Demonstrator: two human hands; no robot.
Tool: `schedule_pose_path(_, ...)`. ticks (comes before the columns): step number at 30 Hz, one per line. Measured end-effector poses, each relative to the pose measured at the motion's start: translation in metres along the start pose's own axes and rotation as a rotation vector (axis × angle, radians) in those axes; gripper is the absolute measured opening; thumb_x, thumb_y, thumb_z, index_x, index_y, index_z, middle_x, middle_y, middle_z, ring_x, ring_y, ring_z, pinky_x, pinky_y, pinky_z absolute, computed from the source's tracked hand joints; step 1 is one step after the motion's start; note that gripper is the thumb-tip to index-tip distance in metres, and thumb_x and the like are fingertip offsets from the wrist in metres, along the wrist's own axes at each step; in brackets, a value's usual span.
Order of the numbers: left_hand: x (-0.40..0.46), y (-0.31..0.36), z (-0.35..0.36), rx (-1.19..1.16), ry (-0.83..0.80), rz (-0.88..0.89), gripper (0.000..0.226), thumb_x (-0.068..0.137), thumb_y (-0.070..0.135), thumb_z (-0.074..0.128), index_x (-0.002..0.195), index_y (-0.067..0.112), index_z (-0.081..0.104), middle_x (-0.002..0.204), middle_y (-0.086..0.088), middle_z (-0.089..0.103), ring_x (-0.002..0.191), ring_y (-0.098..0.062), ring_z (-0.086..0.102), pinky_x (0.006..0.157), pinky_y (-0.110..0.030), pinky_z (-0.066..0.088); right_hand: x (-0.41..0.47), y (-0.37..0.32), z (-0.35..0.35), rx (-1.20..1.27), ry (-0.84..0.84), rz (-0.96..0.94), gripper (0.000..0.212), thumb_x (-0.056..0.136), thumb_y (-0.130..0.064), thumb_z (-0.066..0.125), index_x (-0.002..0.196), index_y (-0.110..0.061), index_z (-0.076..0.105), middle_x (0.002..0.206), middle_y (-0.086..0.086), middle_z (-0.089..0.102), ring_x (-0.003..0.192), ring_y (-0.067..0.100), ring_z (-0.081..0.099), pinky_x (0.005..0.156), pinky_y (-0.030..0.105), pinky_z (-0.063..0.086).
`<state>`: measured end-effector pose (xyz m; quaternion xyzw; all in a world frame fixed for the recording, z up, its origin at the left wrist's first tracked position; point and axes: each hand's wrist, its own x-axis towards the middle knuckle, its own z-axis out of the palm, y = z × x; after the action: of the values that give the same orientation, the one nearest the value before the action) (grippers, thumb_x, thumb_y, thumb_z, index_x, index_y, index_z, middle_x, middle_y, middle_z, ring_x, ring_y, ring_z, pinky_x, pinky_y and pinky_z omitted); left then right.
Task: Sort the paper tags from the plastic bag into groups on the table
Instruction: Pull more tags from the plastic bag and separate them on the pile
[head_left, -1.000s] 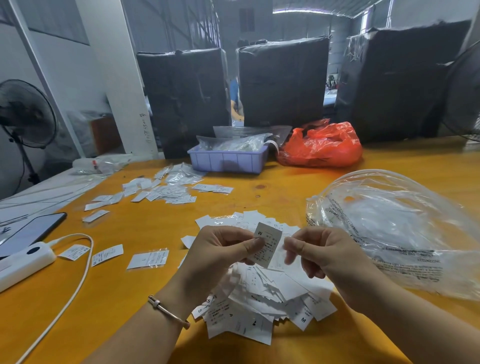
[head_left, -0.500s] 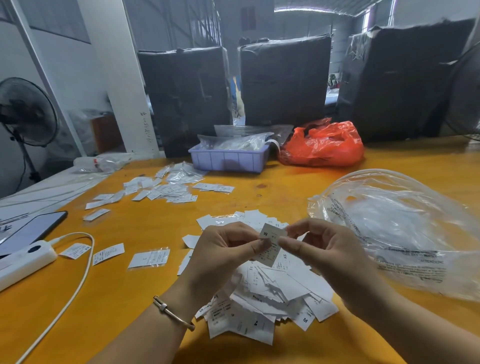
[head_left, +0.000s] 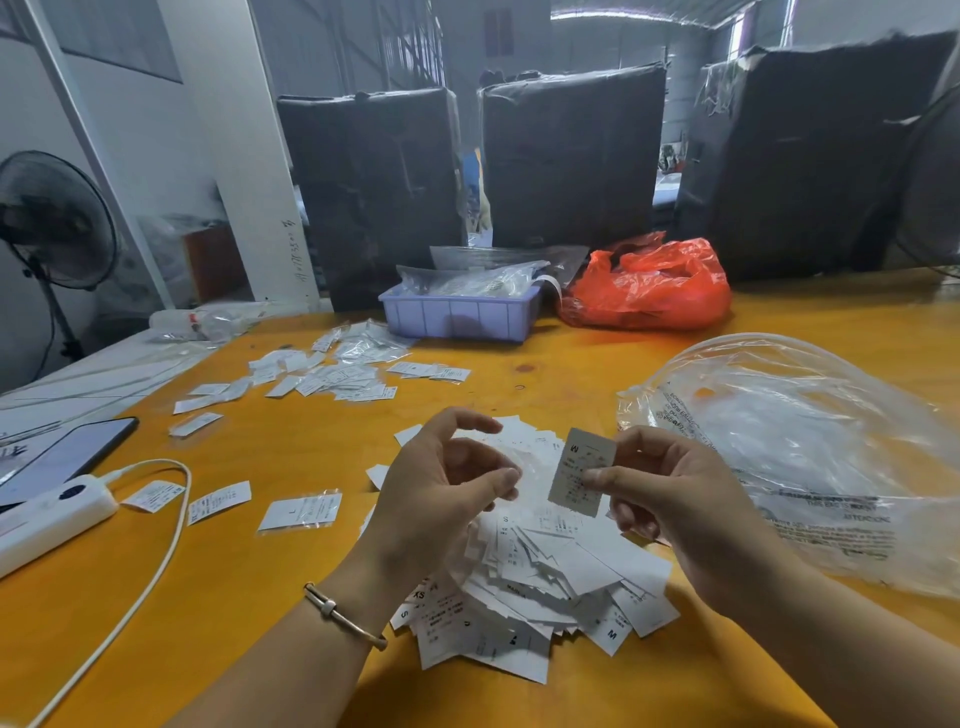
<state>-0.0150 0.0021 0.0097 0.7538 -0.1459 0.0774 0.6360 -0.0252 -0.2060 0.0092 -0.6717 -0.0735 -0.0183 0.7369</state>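
One paper tag was pinched by the right hand above the unsorted pile – light, thin, likely slippery, best nipped at an edge – while the left hand hung beside it, loosely curled, holding nothing

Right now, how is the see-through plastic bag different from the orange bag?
The clear plastic bag is see-through with dark printed words; the orange bag is solid-coloured, and no print shows on it. The clear plastic bag looks bigger and lies near the right hand; the orange bag sits far back beside the purple tray. Both are crinkly plastic resting on the table.
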Motion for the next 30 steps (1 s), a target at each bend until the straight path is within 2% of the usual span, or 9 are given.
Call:
schedule_pose_path(5,-0.002,0.001,0.001,0.093,0.029,0.063,0.039,0.080,0.006,0.080,0.110,0.023,0.062,0.079,0.001,0.073,0.071,-0.013,0.068,0.066,-0.019,0.052,-0.002,0.000,0.001,-0.054,-0.022,0.011,0.025,0.071,0.004,0.076,0.092,-0.007,0.066,0.076,0.010,0.073,0.044,0.010,0.047,0.040,0.017,0.035)
schedule_pose_path(9,-0.003,0.000,0.001,0.284,0.126,0.196,0.030,0.078,0.011,0.083,0.100,0.023,0.066,0.075,0.008,0.071,0.069,-0.008,0.066,0.063,-0.016,0.050,-0.003,0.000,0.002,-0.137,-0.045,-0.002,0.009,0.079,-0.004,0.072,0.079,-0.012,0.074,0.070,0.003,0.071,0.047,0.004,0.044,0.045,0.012,0.036)
schedule_pose_path(13,-0.003,0.002,0.001,0.611,0.187,0.501,0.016,0.076,0.005,0.084,0.085,0.011,0.072,0.074,0.008,0.069,0.066,-0.004,0.062,0.063,-0.003,0.040,-0.002,0.000,0.003,-0.131,-0.024,0.038,0.012,0.082,-0.009,0.070,0.070,-0.011,0.072,0.063,0.002,0.066,0.044,0.003,0.041,0.044,0.012,0.032)
schedule_pose_path(16,-0.003,0.004,0.002,0.776,0.159,0.649,0.010,0.077,0.002,0.082,0.078,0.009,0.075,0.075,0.002,0.068,0.063,-0.007,0.060,0.061,-0.007,0.043,-0.003,-0.002,0.002,-0.150,-0.098,0.047,0.013,0.088,-0.007,0.064,0.076,-0.010,0.066,0.072,0.006,0.072,0.051,0.011,0.053,0.045,0.016,0.037)
schedule_pose_path(18,-0.004,0.003,0.004,0.794,0.118,0.640,0.006,0.078,0.006,0.082,0.079,0.009,0.076,0.075,0.001,0.068,0.062,-0.010,0.060,0.057,-0.018,0.050,-0.004,-0.001,0.003,-0.176,-0.193,0.053,0.006,0.092,-0.008,0.059,0.087,-0.005,0.060,0.079,0.013,0.074,0.059,0.019,0.063,0.047,0.021,0.041)
schedule_pose_path(20,-0.005,0.000,0.007,0.820,0.076,0.587,0.002,0.082,0.010,0.079,0.082,0.011,0.078,0.076,0.002,0.067,0.063,-0.011,0.059,0.056,-0.023,0.049,-0.005,0.000,0.004,-0.187,-0.247,0.049,0.008,0.094,-0.009,0.058,0.091,-0.001,0.057,0.079,0.017,0.073,0.060,0.023,0.065,0.047,0.023,0.043)
schedule_pose_path(23,-0.005,-0.005,0.010,0.752,0.006,0.466,0.005,0.088,0.013,0.073,0.088,0.014,0.078,0.079,0.004,0.068,0.069,-0.007,0.059,0.059,-0.017,0.044,-0.007,0.000,0.006,-0.198,-0.265,0.036,0.013,0.091,-0.012,0.062,0.088,0.001,0.062,0.076,0.019,0.073,0.059,0.025,0.066,0.046,0.023,0.043)
schedule_pose_path(26,-0.004,-0.007,0.010,0.647,0.014,0.384,0.005,0.084,0.014,0.077,0.082,0.018,0.077,0.075,0.009,0.068,0.071,-0.007,0.061,0.061,-0.009,0.041,-0.006,0.000,0.003,-0.206,-0.241,0.034,0.019,0.086,-0.015,0.065,0.085,0.004,0.064,0.073,0.020,0.072,0.056,0.024,0.066,0.044,0.023,0.042)
schedule_pose_path(30,-0.004,-0.009,0.010,0.542,0.043,0.320,0.016,0.082,0.016,0.079,0.080,0.025,0.065,0.065,0.013,0.062,0.062,-0.003,0.058,0.055,-0.008,0.039,-0.006,-0.001,0.002,-0.220,-0.238,-0.002,0.031,0.078,-0.025,0.068,0.083,0.005,0.063,0.070,0.019,0.072,0.054,0.024,0.067,0.042,0.021,0.042)
